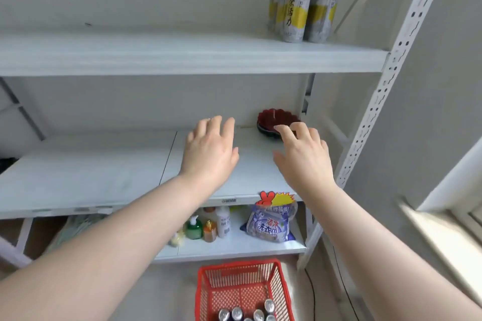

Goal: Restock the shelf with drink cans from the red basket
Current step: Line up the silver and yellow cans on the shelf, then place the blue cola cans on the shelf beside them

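Red plastic mesh made up the one basket [208,284], which was set on the floor below the shelving, well beneath both hands. Five silver can tops [237,313] were counted in it for certain; others may have been cut off by the lower edge of the view. Three shelf boards were seen. On the top shelf [182,52], at its right end, grey-and-yellow cans [294,10] were stood upright: two in front and at least two behind, the back row being partly hidden.

Two hands were held out over the middle shelf [91,177], far from the basket's cans and well below those above. The left hand [211,148] was kept palm down with its fingers loosely spread, and nothing was held in it. The right hand [302,156] was likewise spread and empty, its fingertips being seen against a dark red bowl [273,116] at the back of that shelf; whether the bowl was touched could not be told.

On the bottom shelf [234,247] three small bottles [194,228] and one blue-and-white bag [271,224] were counted.
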